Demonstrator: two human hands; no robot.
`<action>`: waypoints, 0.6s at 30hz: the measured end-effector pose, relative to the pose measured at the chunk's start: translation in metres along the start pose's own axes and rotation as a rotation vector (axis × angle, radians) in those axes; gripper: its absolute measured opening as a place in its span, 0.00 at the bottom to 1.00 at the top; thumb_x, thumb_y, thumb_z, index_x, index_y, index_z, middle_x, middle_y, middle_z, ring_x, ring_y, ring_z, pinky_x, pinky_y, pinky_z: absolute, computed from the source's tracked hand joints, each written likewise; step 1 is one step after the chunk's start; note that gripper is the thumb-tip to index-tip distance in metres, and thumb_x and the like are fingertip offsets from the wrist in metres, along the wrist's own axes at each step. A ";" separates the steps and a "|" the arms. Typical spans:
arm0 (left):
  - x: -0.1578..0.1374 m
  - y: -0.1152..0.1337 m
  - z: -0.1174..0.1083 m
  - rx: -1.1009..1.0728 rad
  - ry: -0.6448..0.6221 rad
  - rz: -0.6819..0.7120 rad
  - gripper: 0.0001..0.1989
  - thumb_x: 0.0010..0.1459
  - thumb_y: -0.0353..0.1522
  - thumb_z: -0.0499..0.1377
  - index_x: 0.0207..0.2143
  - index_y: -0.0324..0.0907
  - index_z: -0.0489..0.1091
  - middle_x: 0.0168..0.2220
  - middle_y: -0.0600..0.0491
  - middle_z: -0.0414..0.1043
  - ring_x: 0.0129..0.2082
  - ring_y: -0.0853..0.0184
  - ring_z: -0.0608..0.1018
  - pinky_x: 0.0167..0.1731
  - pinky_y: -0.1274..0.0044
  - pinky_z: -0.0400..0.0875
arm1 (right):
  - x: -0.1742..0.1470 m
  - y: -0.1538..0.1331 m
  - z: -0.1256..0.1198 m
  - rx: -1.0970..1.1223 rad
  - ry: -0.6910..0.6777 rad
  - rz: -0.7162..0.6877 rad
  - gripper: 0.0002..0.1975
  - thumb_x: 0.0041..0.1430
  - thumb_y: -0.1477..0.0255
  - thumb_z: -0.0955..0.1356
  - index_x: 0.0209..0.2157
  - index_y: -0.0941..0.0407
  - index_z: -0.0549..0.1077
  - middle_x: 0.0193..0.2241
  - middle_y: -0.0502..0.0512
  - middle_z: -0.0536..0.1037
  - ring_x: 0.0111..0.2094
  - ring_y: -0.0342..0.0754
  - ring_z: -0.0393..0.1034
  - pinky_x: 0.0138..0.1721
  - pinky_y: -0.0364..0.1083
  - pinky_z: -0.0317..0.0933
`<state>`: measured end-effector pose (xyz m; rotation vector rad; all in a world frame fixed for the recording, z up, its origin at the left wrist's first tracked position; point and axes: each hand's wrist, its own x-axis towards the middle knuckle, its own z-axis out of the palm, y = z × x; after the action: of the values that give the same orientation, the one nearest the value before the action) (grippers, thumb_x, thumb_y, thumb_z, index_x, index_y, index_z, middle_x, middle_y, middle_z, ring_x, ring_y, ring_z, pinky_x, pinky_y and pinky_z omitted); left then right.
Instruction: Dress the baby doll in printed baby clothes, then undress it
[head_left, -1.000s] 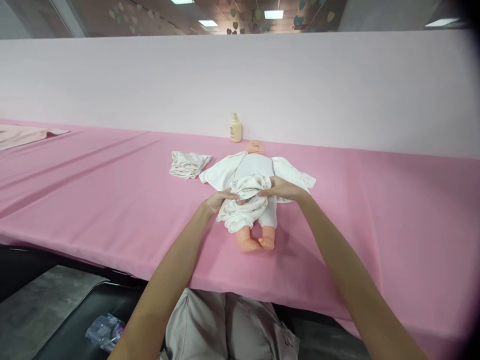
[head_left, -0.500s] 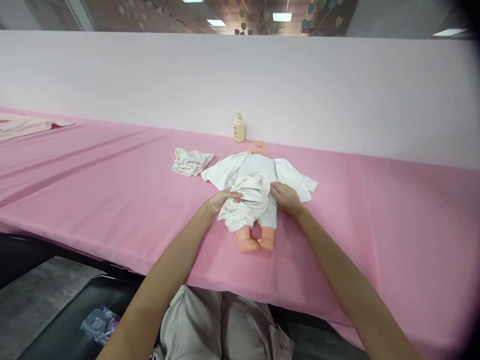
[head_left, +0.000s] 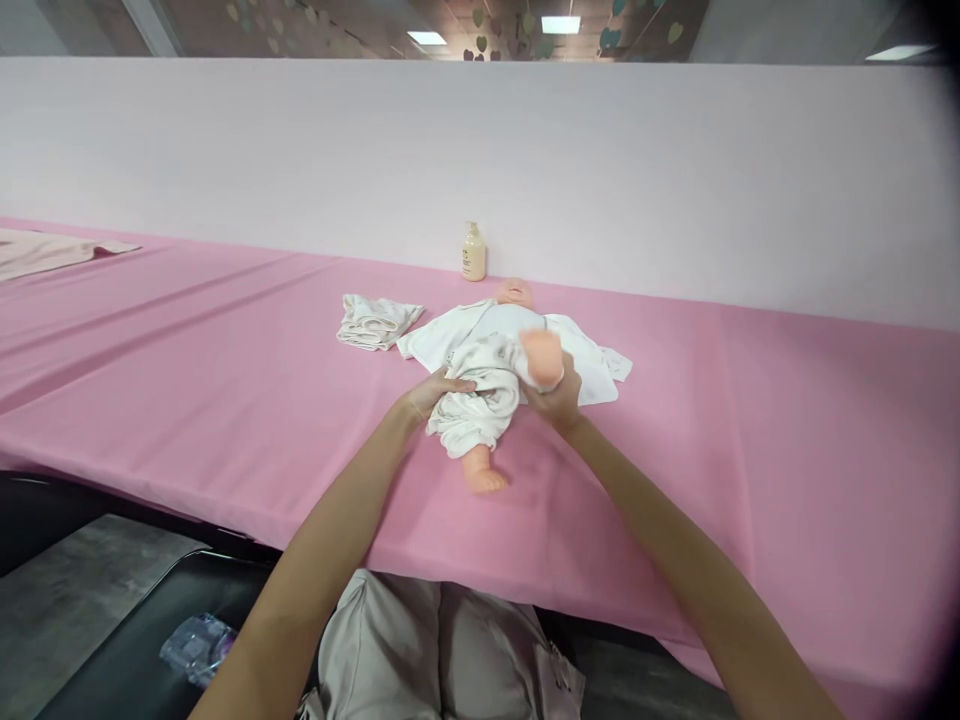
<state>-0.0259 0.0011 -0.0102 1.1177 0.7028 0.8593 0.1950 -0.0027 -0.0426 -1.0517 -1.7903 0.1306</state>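
A baby doll (head_left: pixel 516 293) lies on its back with its head toward the wall and a white top spread out at both sides. Bunched white baby pants (head_left: pixel 480 400) cover its hips and the leg on the left, whose bare foot rests on the table. My left hand (head_left: pixel 435 393) grips the pants at their left edge, thumb on top. On the other side, my right hand (head_left: pixel 556 395) is closed around the doll's raised leg (head_left: pixel 541 357), with the foot pointing up toward me. Some of the right fingers are hidden behind the leg.
A cream pump bottle (head_left: pixel 474 252) stands by the white wall (head_left: pixel 675 180). Folded white cloths (head_left: pixel 379 322) lie left of the doll. A pale pink cloth (head_left: pixel 52 252) is at the far left of the pink-covered table (head_left: pixel 225 400). A black chair (head_left: pixel 150 640) holds a clear plastic item (head_left: pixel 199 648).
My right hand has taken hold of the doll's leg on the right and lifted it from the table, bending it up. My left hand stays on the pants.
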 end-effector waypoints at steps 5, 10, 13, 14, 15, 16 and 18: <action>-0.011 0.020 0.022 0.490 -0.275 0.098 0.21 0.37 0.28 0.70 0.38 0.37 0.74 0.35 0.49 0.78 0.38 0.60 0.79 0.39 0.73 0.74 | 0.023 -0.032 -0.011 -0.101 0.195 0.089 0.29 0.60 0.62 0.63 0.59 0.58 0.56 0.50 0.66 0.71 0.50 0.60 0.66 0.47 0.55 0.63; -0.022 0.033 0.046 0.808 -0.499 0.292 0.21 0.41 0.28 0.68 0.42 0.40 0.76 0.41 0.49 0.77 0.42 0.59 0.78 0.41 0.73 0.73 | 0.030 -0.024 -0.020 -0.275 -0.123 -0.084 0.23 0.56 0.68 0.64 0.53 0.60 0.66 0.43 0.64 0.75 0.43 0.60 0.67 0.45 0.55 0.61; -0.025 0.037 0.043 0.799 -0.382 0.418 0.22 0.43 0.30 0.67 0.45 0.40 0.75 0.43 0.48 0.77 0.42 0.58 0.78 0.39 0.73 0.74 | 0.032 -0.016 -0.023 -0.199 -0.242 -0.214 0.17 0.54 0.70 0.65 0.46 0.59 0.71 0.42 0.62 0.76 0.43 0.57 0.67 0.47 0.53 0.60; -0.026 0.038 0.040 0.777 -0.329 0.464 0.23 0.43 0.31 0.68 0.45 0.40 0.75 0.42 0.47 0.77 0.42 0.58 0.78 0.38 0.73 0.74 | 0.034 -0.014 -0.024 -0.166 -0.250 -0.212 0.15 0.54 0.72 0.64 0.44 0.58 0.72 0.42 0.61 0.76 0.43 0.57 0.67 0.47 0.53 0.60; -0.026 0.040 0.037 0.755 -0.283 0.509 0.22 0.43 0.31 0.68 0.44 0.40 0.75 0.41 0.47 0.77 0.42 0.58 0.78 0.37 0.73 0.74 | 0.035 -0.014 -0.026 -0.135 -0.256 -0.194 0.14 0.53 0.74 0.63 0.43 0.57 0.72 0.41 0.60 0.76 0.43 0.56 0.68 0.46 0.53 0.60; -0.027 0.041 0.034 0.738 -0.244 0.550 0.22 0.43 0.31 0.68 0.44 0.39 0.75 0.41 0.48 0.77 0.41 0.58 0.78 0.37 0.73 0.74 | 0.037 -0.014 -0.028 -0.103 -0.267 -0.174 0.14 0.52 0.76 0.63 0.41 0.57 0.73 0.41 0.59 0.76 0.43 0.56 0.68 0.46 0.53 0.60; -0.027 0.042 0.031 0.712 -0.168 0.628 0.22 0.42 0.30 0.69 0.43 0.39 0.75 0.40 0.48 0.77 0.41 0.58 0.78 0.38 0.73 0.73 | 0.040 -0.015 -0.032 -0.036 -0.308 -0.139 0.16 0.48 0.78 0.62 0.39 0.56 0.74 0.40 0.58 0.77 0.42 0.56 0.68 0.45 0.53 0.61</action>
<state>-0.0232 -0.0280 0.0406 2.0956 0.5248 1.0477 0.2076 0.0045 0.0093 -0.9673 -2.1446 0.1839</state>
